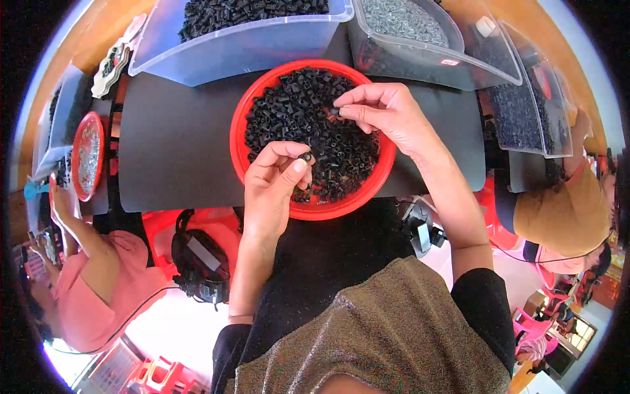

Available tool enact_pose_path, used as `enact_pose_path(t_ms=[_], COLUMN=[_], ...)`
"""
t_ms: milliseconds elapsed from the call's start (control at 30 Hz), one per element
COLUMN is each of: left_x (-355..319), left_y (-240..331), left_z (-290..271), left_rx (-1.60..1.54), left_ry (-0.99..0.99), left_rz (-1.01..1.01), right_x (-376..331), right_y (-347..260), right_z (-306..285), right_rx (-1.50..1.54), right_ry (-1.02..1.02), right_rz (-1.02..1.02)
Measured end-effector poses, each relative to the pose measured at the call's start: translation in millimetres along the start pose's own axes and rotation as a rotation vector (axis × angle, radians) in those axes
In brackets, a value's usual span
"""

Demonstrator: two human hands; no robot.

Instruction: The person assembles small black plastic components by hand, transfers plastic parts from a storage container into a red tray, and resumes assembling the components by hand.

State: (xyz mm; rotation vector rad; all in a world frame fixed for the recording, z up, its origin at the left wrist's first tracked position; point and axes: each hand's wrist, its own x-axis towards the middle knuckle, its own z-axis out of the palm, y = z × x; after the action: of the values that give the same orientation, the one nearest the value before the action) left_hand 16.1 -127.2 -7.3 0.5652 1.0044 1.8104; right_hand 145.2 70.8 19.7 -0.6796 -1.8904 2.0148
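Note:
A round red tray (240, 139) sits on the dark table in front of me, filled with small black tube-shaped pieces (289, 105). Over its near left part, my left hand (274, 177) pinches one small black hollow piece (306, 157) between thumb and fingertips. My right hand (387, 115) is above the tray's right side, thumb and forefinger pressed together on a small dark piece (335, 111), mostly hidden by the fingertips. The pieces lie thinner toward the tray's near right, where red bottom shows through.
Behind the tray stand a clear bin (249, 49) of black pieces and another bin (426, 62) with clear pieces. People sit at left (105, 276) and right (558, 210); a smaller red tray (77, 157) is at the left. A black bag (200, 256) rests on a red chair.

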Motion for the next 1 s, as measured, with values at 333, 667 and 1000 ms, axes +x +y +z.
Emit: enact_pose_path(t_ms=[333, 667, 1000], left_x=[0.8, 3.2, 5.3], left_y=[0.3, 4.6, 5.2], left_z=[2.5, 8.2, 5.2], left_rx=[-0.042, -0.050, -0.120], left_ry=[0.009, 0.058, 0.031], left_rz=[0.014, -0.083, -0.101], right_x=[-8.3, -24.6, -18.4], right_y=[-6.2, -16.6, -28.8], right_z=[10.1, 43.1, 40.8], right_rx=[-0.023, -0.191, -0.737], right_ry=[0.024, 0.050, -0.024], right_rz=[-0.084, -0.446, -0.763])
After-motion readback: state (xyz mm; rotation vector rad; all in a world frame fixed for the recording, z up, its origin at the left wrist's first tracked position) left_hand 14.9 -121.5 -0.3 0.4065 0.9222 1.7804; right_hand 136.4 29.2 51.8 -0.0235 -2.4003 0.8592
